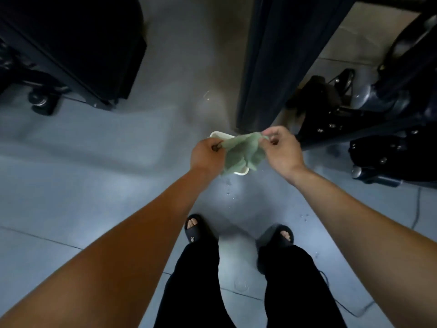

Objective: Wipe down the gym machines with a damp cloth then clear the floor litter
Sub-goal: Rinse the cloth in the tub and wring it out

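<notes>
A pale green cloth (241,151) hangs stretched between two bare hands held out in front of the person, above the grey floor (94,185). It is thin and limp, bunched into soft folds along its upper edge, with its middle sagging and a loose lower corner drooping down near the left wrist; its colour is a muted sage, slightly darker in the creases. The left hand (207,154) is curled closed around one end of the cloth, its fingers (214,147) tucked in tight so the fabric comes out of the fist. The right hand (282,150) pinches the opposite end between thumb and the tips of its fingers (268,133), the rest of that hand loosely bent. Directly below the cloth, partly hidden by it, sits a small white container (218,134) on the floor, only its rim and a lower corner showing. Small water droplets (229,185) glint on the floor just in front of the container, and a few more lie off to the right. Dark gym machines stand around: a black machine (78,48) at the upper left and a dark upright column (267,62) right behind the hands, with bolted black metal parts (378,129) to the right. At the bottom, black trousers (196,280) and black slides (196,229) with bare toes are visible.
</notes>
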